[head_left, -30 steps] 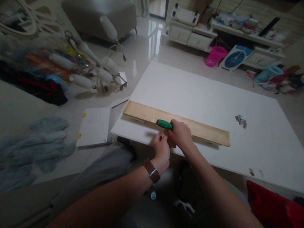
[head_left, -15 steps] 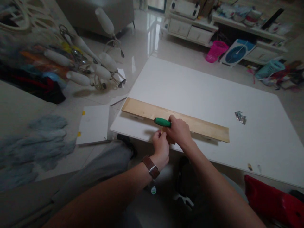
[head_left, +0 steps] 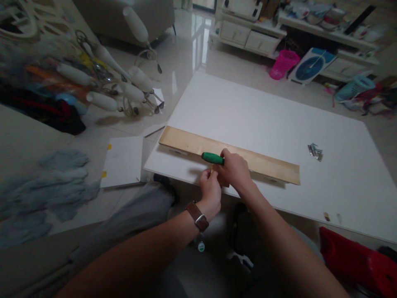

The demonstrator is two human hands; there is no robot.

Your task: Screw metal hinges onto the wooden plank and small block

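While the right hand (head_left: pixel 235 171) grips the green-handled screwdriver (head_left: pixel 212 158) over the long pale wooden plank (head_left: pixel 269 166), the left hand (head_left: pixel 210 191) is pinched tight right beside it.

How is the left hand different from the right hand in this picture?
The left hand has a brown-strapped watch on its wrist; the right hand has a bare wrist. The right hand is closed around a green-handled tool; the left hand grips no tool, and its fingers curl beside the right hand, hiding whatever they hold. Both hands meet at the near edge of the wooden plank.
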